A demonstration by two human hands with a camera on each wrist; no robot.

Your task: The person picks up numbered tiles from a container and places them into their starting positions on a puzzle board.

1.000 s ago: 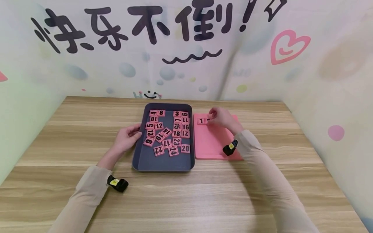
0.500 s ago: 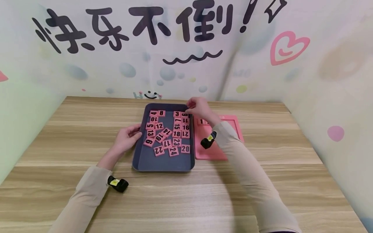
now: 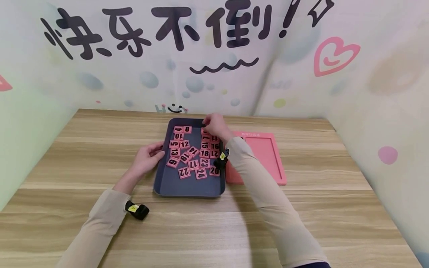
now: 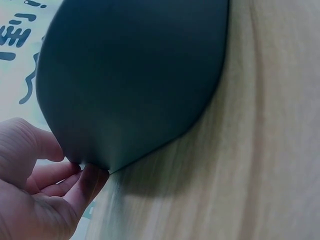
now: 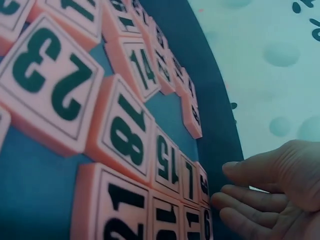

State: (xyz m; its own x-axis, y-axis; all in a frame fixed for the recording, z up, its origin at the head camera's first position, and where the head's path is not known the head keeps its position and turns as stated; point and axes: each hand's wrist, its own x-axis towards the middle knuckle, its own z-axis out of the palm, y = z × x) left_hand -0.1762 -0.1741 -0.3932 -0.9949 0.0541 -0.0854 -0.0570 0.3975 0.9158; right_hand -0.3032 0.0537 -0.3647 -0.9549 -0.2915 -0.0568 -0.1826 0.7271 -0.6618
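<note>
My left hand point(image 3: 145, 160) grips the left rim of a dark grey-blue tray point(image 3: 189, 189); in the left wrist view the thumb and fingers pinch the tray's edge point(image 4: 135, 95). Pink square number tiles point(image 3: 184, 144) lie in the tray, several turned sideways or upside down. Over the tray's far right corner is my right hand point(image 3: 217, 126), fingertips right at the tile 3 point(image 5: 204, 184). In the right wrist view its thumb and fingers are apart, with nothing between them. The tile 9 in that corner is hidden by the hand in the head view.
A pink framed board point(image 3: 268, 160) lies against the tray's right side, its left part covered by the right forearm point(image 3: 264, 201). The wood-grain table point(image 3: 187, 230) ends at a printed backdrop point(image 3: 147, 80).
My right hand has moved left from the board's number tiles, across the tray's right rim, to the tray's far right corner. My left hand keeps its grip on the tray.
</note>
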